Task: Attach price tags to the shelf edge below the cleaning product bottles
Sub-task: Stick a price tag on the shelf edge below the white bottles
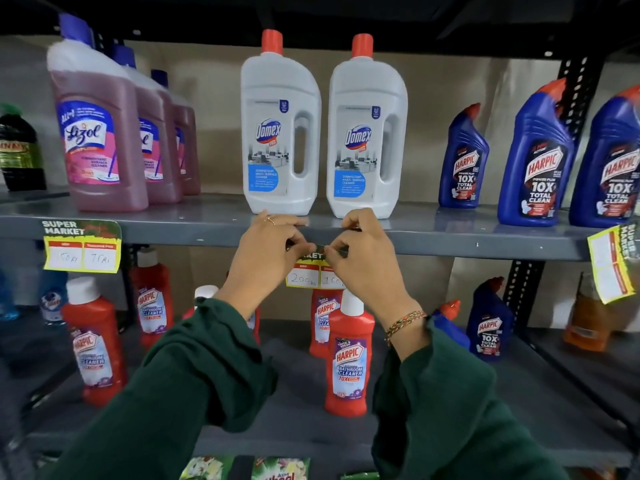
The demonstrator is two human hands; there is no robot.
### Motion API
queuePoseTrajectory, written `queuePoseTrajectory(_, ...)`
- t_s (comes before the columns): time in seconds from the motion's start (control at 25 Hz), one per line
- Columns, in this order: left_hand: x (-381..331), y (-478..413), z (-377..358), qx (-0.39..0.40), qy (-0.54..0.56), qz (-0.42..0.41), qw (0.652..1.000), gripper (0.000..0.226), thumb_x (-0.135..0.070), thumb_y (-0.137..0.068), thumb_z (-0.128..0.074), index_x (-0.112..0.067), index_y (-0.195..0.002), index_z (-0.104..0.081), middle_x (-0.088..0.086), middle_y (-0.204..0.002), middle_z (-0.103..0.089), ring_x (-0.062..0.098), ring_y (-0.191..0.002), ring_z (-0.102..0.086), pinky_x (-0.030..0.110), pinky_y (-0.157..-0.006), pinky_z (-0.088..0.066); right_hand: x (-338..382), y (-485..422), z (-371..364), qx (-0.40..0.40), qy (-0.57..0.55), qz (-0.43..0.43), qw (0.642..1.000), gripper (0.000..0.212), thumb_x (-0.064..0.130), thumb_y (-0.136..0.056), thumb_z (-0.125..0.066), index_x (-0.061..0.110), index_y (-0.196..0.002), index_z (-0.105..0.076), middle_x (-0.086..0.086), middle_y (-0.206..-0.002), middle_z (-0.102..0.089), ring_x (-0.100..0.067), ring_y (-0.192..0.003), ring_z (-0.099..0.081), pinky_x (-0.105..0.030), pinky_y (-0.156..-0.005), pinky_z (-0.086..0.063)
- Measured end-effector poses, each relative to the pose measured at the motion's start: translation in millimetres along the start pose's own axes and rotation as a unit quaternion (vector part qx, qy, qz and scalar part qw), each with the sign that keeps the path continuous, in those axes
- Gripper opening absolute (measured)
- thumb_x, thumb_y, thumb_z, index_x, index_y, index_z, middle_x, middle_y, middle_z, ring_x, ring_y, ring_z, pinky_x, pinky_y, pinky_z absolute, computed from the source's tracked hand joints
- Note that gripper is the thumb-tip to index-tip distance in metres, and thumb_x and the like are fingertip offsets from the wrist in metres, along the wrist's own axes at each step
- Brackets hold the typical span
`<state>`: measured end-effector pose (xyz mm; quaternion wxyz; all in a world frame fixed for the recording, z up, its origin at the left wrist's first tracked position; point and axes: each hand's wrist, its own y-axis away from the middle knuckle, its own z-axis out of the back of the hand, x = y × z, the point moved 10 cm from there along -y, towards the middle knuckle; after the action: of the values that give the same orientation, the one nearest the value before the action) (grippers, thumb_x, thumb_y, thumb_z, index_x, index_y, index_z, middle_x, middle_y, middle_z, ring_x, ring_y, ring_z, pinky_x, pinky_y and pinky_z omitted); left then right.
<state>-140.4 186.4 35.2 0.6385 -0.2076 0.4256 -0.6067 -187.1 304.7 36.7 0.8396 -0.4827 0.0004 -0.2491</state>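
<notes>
A yellow price tag hangs at the grey shelf edge, right below two white Domex bottles. My left hand pinches the tag's top left part. Its top right part is pinched by my right hand. Both hands press the tag's top against the shelf edge and hide most of its header. Handwritten prices show on its lower half. Another tag is fixed to the edge under the pink Lizol bottles. A third tag hangs tilted at the right, under the blue Harpic bottles.
Red Harpic bathroom cleaner bottles stand on the lower shelf behind my wrists. A dark bottle is at the far left. A black perforated upright stands at the right. Green packets lie at the bottom edge.
</notes>
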Motion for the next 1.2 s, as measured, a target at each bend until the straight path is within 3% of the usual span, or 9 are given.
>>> queuePoseTrajectory(0.12,-0.6,-4.7,7.6,-0.023,0.013,0.029,0.999,0.015,-0.028,-0.082,-0.066,-0.016,-0.074,-0.07,0.003,-0.096,-0.073,0.019,-0.092,-0.059,0.028,-0.083,-0.04,-2.0,-7.6,7.9,-0.024,-0.035,-0.025,0.999,0.014,0.013,-0.081,-0.063,0.001,-0.074,-0.065,-0.012,-0.098,-0.053,-0.018,-0.075,-0.053,-0.03,-0.069,-0.049)
queuePoseTrajectory(0.32,-6.6,-8.9,12.5,-0.07,0.012,0.045,0.996,0.014,-0.025,-0.083,-0.066,-0.013,-0.076,-0.064,0.003,-0.075,-0.072,0.018,-0.068,-0.062,0.032,-0.064,-0.048,-5.9,-13.6,7.1,-0.034,-0.027,-0.06,0.997,0.014,0.016,-0.084,-0.062,0.001,-0.083,-0.063,-0.015,-0.098,-0.054,-0.024,-0.081,-0.057,-0.037,-0.075,-0.053)
queuePoseTrajectory(0.44,-2.4,-8.8,9.0,-0.071,0.042,0.042,0.996,0.015,-0.023,-0.083,-0.066,-0.011,-0.093,-0.065,0.005,-0.089,-0.073,0.021,-0.081,-0.064,0.034,-0.073,-0.049,-11.1,-13.2,7.9,-0.041,-0.039,-0.076,0.995,0.021,0.016,-0.082,-0.064,0.003,-0.096,-0.057,-0.015,-0.112,-0.052,-0.027,-0.097,-0.055,-0.037,-0.084,-0.049)
queuePoseTrajectory(0.52,-6.3,-9.0,1.2,-0.06,-0.019,-0.008,0.998,0.024,-0.026,-0.088,-0.058,-0.013,-0.106,-0.065,0.007,-0.103,-0.072,0.024,-0.096,-0.064,0.037,-0.086,-0.046,-15.9,-14.0,3.3,-0.032,-0.033,-0.076,0.996,0.03,0.023,-0.084,-0.062,0.004,-0.106,-0.055,-0.015,-0.12,-0.056,-0.029,-0.112,-0.051,-0.041,-0.1,-0.041)
queuePoseTrajectory(0.64,-8.6,-2.7,-10.8,-0.051,-0.117,-0.044,0.991,0.038,-0.035,-0.092,-0.037,-0.015,-0.113,-0.062,0.005,-0.114,-0.068,0.025,-0.114,-0.055,0.044,-0.097,-0.036,-19.1,-13.4,-2.1,-0.049,0.068,-0.043,0.996,0.036,0.044,-0.084,-0.055,0.01,-0.086,-0.064,-0.01,-0.09,-0.072,-0.026,-0.091,-0.063,-0.046,-0.097,-0.044)
queuePoseTrajectory(0.76,-5.8,-0.9,-7.2,-0.076,-0.121,-0.054,0.988,0.039,-0.037,-0.092,-0.037,-0.015,-0.108,-0.065,0.004,-0.108,-0.071,0.023,-0.109,-0.059,0.041,-0.096,-0.036,-21.8,-13.2,-4.1,-0.046,0.066,-0.044,0.996,0.04,0.049,-0.084,-0.05,0.013,-0.082,-0.065,-0.008,-0.081,-0.073,-0.024,-0.08,-0.064,-0.04,-0.085,-0.049)
queuePoseTrajectory(0.92,-6.7,-2.4,-1.5,-0.101,-0.073,-0.071,0.99,0.033,-0.034,-0.09,-0.042,-0.016,-0.096,-0.068,0.002,-0.095,-0.074,0.021,-0.088,-0.065,0.035,-0.086,-0.038,-21.2,-15.2,2.4,-0.048,0.03,-0.028,0.998,0.03,0.034,-0.086,-0.048,0.013,-0.081,-0.068,-0.009,-0.079,-0.074,-0.025,-0.074,-0.064,-0.044,-0.076,-0.053)
queuePoseTrajectory(1.08,-3.3,0.8,2.7,-0.108,-0.054,-0.056,0.991,0.018,-0.018,-0.09,-0.05,-0.013,-0.1,-0.064,0.006,-0.091,-0.074,0.025,-0.086,-0.064,0.033,-0.087,-0.034,-26.4,-14.5,4.4,-0.046,0.01,-0.037,0.998,0.012,0.013,-0.088,-0.054,0.008,-0.088,-0.066,-0.015,-0.087,-0.072,-0.029,-0.081,-0.062,-0.046,-0.078,-0.053)
queuePoseTrajectory(1.2,-7.7,3.1,-0.6,-0.082,-0.064,-0.046,0.994,0.027,0.0,-0.085,-0.052,-0.009,-0.11,-0.056,0.013,-0.094,-0.071,0.032,-0.091,-0.061,0.042,-0.094,-0.034,-27.4,-11.7,2.8,-0.036,0.0,-0.035,0.999,0.014,0.007,-0.087,-0.052,0.007,-0.097,-0.062,-0.017,-0.095,-0.07,-0.031,-0.091,-0.06,-0.049,-0.083,-0.052)
